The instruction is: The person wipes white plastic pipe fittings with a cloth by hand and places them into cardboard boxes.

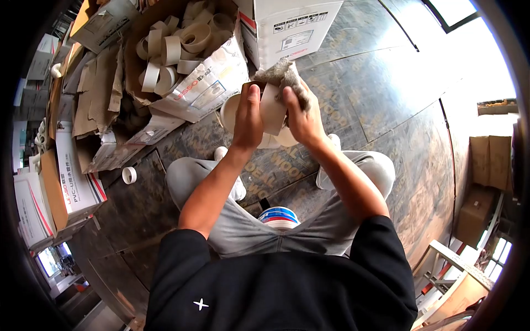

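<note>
Between my two hands is a cream plastic pipe coupling (272, 113), held up in front of my knees. My left hand (248, 122) is closed around its left side, thumb on top. A crumpled grey-brown rag (280, 73) lies over the coupling's far edge and is bunched in my right hand (305, 120). The right thumb presses toward the coupling, while the other right fingers are mostly hidden by the rag. Just beneath my hands, more cream plastic fittings (228, 112) stand on the floor, partly covered by my hands.
An open carton (215, 83) full of similar couplings (182, 47) stands front left, beside a white printed box (295, 27). One loose ring (129, 175) lies on the dark board floor (381, 105). A striped bucket (279, 216) sits between my legs. Cartons (77, 171) line the left.
</note>
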The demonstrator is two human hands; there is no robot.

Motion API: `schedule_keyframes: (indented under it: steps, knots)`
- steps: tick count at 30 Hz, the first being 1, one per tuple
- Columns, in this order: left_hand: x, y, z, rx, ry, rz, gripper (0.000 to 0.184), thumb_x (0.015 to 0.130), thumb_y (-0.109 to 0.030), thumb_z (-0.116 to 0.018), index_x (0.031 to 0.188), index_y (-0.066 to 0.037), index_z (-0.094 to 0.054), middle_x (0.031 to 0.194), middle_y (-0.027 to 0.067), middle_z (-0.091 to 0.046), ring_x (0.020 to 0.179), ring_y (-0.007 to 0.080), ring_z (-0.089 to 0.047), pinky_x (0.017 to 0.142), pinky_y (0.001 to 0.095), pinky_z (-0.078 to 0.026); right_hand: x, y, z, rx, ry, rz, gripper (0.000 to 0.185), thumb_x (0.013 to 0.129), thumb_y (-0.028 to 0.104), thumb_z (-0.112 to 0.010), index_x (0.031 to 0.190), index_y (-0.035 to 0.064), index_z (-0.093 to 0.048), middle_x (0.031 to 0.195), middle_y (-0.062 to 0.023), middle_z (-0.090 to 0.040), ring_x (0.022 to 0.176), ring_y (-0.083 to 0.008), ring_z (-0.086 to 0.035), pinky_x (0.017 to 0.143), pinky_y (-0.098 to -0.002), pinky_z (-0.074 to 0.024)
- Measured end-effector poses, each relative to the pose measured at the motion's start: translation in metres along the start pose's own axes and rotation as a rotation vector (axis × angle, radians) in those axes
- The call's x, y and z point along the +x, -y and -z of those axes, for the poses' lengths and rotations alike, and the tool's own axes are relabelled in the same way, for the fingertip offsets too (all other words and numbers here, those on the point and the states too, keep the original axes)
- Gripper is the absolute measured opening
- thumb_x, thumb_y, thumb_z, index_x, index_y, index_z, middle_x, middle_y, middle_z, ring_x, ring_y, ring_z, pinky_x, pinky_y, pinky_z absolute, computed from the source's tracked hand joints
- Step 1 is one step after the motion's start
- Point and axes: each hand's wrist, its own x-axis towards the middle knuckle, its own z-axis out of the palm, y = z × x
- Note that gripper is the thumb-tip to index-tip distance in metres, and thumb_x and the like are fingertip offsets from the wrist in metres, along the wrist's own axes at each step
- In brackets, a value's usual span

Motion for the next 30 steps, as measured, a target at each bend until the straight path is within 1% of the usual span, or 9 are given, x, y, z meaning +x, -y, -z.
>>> schedule_keyframes:
  steps: [2, 6, 7, 11, 16, 18, 22, 26, 30]
  knots:
    - [0.005, 0.013, 0.008, 0.134, 0.028, -0.066, 0.045, 0.109, -0.042, -0.028, 0.116, -0.005, -0.053, 0.109, 0.0093, -0.059, 0.097, 0.0174, -0.057, 0.089, 0.0327, -0.046, 0.004, -0.003, 0.003, 0.271, 0.07, -0.656, 0.043, 0.101, 0.037, -0.05, 0.118, -0.0003, -0.063, 0.11, -0.0183, -0.066, 0.103, -0.0263, -0.062, 0.092, -0.0377, -0.0468]
    - [0.013, 0.031, 0.016, 0.055, 0.006, 0.08, 0.046, 0.109, -0.042, -0.028, 0.115, -0.003, -0.052, 0.107, 0.0104, -0.06, 0.095, 0.0183, -0.057, 0.089, 0.0334, -0.045, 0.0, -0.031, 0.005, 0.44, 0.146, -0.849, 0.061, 0.102, 0.058, -0.042, 0.116, 0.0039, -0.066, 0.092, -0.0051, -0.068, 0.084, -0.0127, -0.062, 0.074, -0.0282, -0.0495]
    - [0.012, 0.026, 0.013, 0.097, -0.013, 0.106, 0.049, 0.109, -0.044, -0.026, 0.115, -0.003, -0.052, 0.105, 0.0108, -0.06, 0.094, 0.0183, -0.057, 0.088, 0.0334, -0.046, 0.002, -0.028, 0.014, 0.494, 0.232, -0.913, 0.062, 0.095, 0.057, -0.059, 0.124, 0.0022, -0.061, 0.108, -0.0083, -0.067, 0.098, -0.016, -0.062, 0.086, -0.0316, -0.0506]
    - [0.012, 0.011, 0.005, -0.143, 0.041, 0.228, 0.055, 0.109, -0.047, -0.023, 0.121, -0.002, -0.052, 0.111, 0.0118, -0.061, 0.101, 0.019, -0.06, 0.09, 0.0333, -0.049, 0.0, -0.001, 0.015, 0.067, 0.46, -0.082, 0.1, 0.063, 0.029, -0.096, 0.143, 0.0016, -0.042, 0.13, -0.0114, -0.057, 0.121, -0.0238, -0.055, 0.104, -0.037, -0.0456]
    - [0.011, 0.01, 0.018, -0.083, 0.126, 0.154, 0.063, 0.107, -0.053, -0.026, 0.137, -0.002, -0.048, 0.119, 0.0129, -0.064, 0.108, 0.0201, -0.063, 0.097, 0.0334, -0.048, 0.0, -0.009, 0.003, 0.495, 0.242, -0.26, 0.075, 0.072, 0.028, -0.087, 0.133, 0.0009, -0.054, 0.118, -0.0102, -0.066, 0.108, -0.0185, -0.063, 0.094, -0.0353, -0.0523]
    - [0.005, -0.016, 0.022, -0.03, 0.221, 0.223, 0.049, 0.107, -0.039, -0.033, 0.135, -0.001, -0.047, 0.113, 0.0177, -0.066, 0.105, 0.0243, -0.064, 0.094, 0.0358, -0.049, -0.002, -0.004, 0.015, 0.502, 0.212, -0.637, 0.062, 0.075, 0.034, -0.086, 0.122, 0.003, -0.062, 0.105, -0.0091, -0.07, 0.097, -0.0197, -0.066, 0.089, -0.0339, -0.0532]
    - [0.015, -0.024, 0.036, 0.404, 0.382, -0.27, 0.048, 0.095, -0.032, -0.052, 0.133, -0.002, -0.053, 0.121, 0.0221, -0.064, 0.113, 0.0293, -0.063, 0.1, 0.0382, -0.046, -0.001, -0.007, 0.015, 0.553, 0.1, -0.673, 0.054, 0.081, 0.034, -0.08, 0.119, 0.0014, -0.062, 0.105, -0.01, -0.069, 0.095, -0.0187, -0.067, 0.084, -0.034, -0.0538]
    - [0.002, -0.043, 0.026, 0.312, 0.428, -0.149, 0.057, 0.08, -0.026, -0.075, 0.127, 0.001, -0.057, 0.123, 0.0206, -0.063, 0.113, 0.0338, -0.063, 0.102, 0.0406, -0.046, 0.001, -0.01, 0.013, 0.959, -0.055, -0.818, 0.046, 0.087, 0.028, -0.075, 0.121, 0.0001, -0.06, 0.109, -0.0113, -0.067, 0.095, -0.0196, -0.067, 0.084, -0.0338, -0.0554]
    - [0.001, -0.007, 0.01, 0.799, 0.184, -0.475, 0.057, 0.072, -0.021, -0.085, 0.117, 0.002, -0.06, 0.112, 0.0232, -0.064, 0.108, 0.0361, -0.064, 0.096, 0.0441, -0.049, -0.005, -0.023, -0.002, 0.952, -0.08, -0.948, 0.047, 0.092, 0.037, -0.068, 0.122, 0.0025, -0.058, 0.107, -0.013, -0.066, 0.091, -0.0211, -0.068, 0.08, -0.0328, -0.0566]
